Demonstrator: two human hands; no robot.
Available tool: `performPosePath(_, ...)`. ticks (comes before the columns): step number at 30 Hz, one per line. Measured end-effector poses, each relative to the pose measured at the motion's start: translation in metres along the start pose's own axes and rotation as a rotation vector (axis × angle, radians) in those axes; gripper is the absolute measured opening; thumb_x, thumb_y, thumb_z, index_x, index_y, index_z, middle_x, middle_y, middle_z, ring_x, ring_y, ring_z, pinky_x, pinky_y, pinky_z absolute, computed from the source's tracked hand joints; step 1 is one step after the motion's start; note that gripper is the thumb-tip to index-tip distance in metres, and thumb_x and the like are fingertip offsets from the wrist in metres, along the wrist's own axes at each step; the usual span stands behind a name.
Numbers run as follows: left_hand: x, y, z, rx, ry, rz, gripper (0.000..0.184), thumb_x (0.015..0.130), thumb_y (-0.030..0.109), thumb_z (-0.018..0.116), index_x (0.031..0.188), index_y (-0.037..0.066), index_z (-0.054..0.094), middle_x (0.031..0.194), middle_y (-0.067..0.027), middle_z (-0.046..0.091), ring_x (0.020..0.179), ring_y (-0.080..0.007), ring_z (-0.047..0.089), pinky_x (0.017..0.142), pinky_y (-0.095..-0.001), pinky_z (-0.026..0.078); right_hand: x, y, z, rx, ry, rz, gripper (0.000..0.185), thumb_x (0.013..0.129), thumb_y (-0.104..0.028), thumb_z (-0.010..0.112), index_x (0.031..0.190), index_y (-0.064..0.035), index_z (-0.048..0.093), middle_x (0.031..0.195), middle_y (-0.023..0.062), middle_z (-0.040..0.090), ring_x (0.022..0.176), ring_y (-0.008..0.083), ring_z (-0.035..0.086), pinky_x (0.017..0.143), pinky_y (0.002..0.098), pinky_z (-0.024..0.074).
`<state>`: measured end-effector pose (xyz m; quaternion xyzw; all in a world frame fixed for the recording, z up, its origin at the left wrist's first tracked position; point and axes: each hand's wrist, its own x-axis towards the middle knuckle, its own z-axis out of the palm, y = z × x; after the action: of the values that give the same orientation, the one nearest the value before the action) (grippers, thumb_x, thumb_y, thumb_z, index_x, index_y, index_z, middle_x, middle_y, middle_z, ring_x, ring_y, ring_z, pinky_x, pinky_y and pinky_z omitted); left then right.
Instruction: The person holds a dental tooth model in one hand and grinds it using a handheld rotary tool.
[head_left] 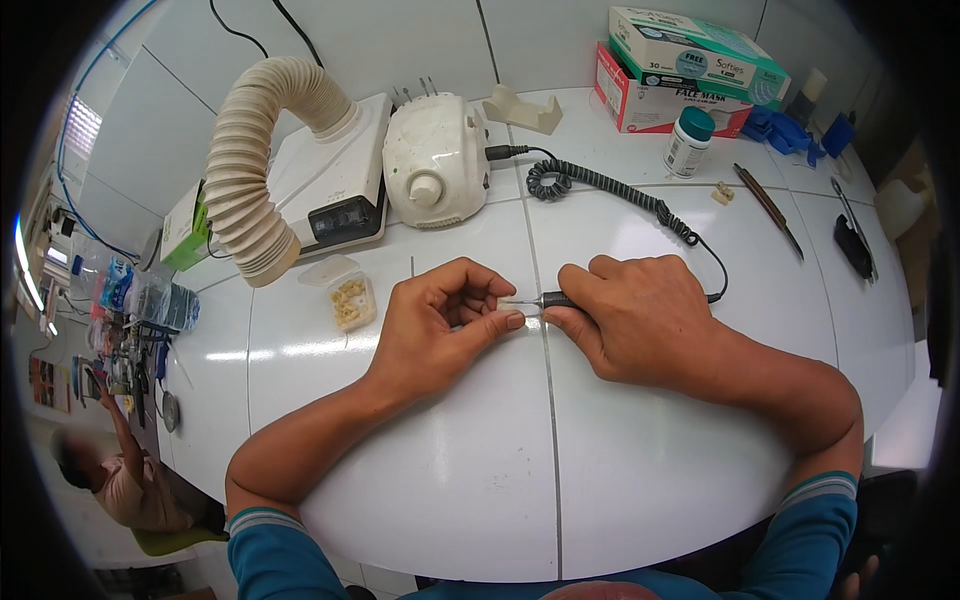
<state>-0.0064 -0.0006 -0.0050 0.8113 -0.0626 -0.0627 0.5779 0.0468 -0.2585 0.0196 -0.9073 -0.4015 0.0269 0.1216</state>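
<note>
My right hand (645,318) is closed around the dark grip of a rotary handpiece (556,300), whose thin metal bit points left. Facing it, my left hand (435,315) pinches a small whitish piece (508,303) between thumb and fingers. The piece is too small to make out well. The bit's tip is at or very near the piece; contact cannot be told. A coiled black cord (615,183) links the handpiece to a white control unit (432,165). Left of my left hand, a small clear box (345,322) with its lid up holds pale yellowish, tooth-like pieces (352,298).
A ribbed suction hose (240,170) arches from a white machine (330,170). Mask boxes (690,65), a green-capped bottle (688,145), a pale tooth-like cluster (722,192) and a slim brown tool (768,210) lie at the back right. Another person (140,480) sits at far left.
</note>
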Motion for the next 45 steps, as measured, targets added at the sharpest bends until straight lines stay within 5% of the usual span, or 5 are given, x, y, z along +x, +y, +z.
performPosePath(20,-0.001,0.001,0.002,-0.05,0.027,0.036,0.025,0.101,0.003,0.084,0.123,-0.003,0.075,0.101,-0.0018,0.072,0.09,-0.006,0.065,0.084,-0.0239,0.056,-0.001,0.002,0.002,0.051,0.059,-0.009,0.041,0.112,-0.044,0.063,0.104,-0.0053,0.072,0.084,0.0166,0.075,0.067,0.0367,0.075,0.059,0.0487,0.0572)
performPosePath(32,0.001,-0.005,-0.001,-0.17,-0.012,0.032,0.032,0.105,-0.002,0.076,0.136,-0.003,0.066,0.128,-0.0163,0.077,0.12,-0.0199,0.077,0.108,-0.0337,0.063,0.0,0.003,0.004,0.077,0.086,-0.006,0.041,0.111,-0.044,0.065,0.103,-0.0044,0.071,0.083,0.0177,0.074,0.067,0.039,0.074,0.059,0.0511,0.056)
performPosePath(45,0.001,-0.001,-0.001,-0.137,-0.007,-0.036,0.031,0.108,0.005,0.076,0.138,0.003,0.069,0.126,-0.0092,0.08,0.115,-0.0134,0.078,0.086,-0.0239,0.061,0.0,0.003,0.003,0.064,0.085,0.011,0.04,0.112,-0.043,0.064,0.102,-0.0046,0.07,0.082,0.0175,0.074,0.067,0.0387,0.074,0.058,0.0506,0.0554)
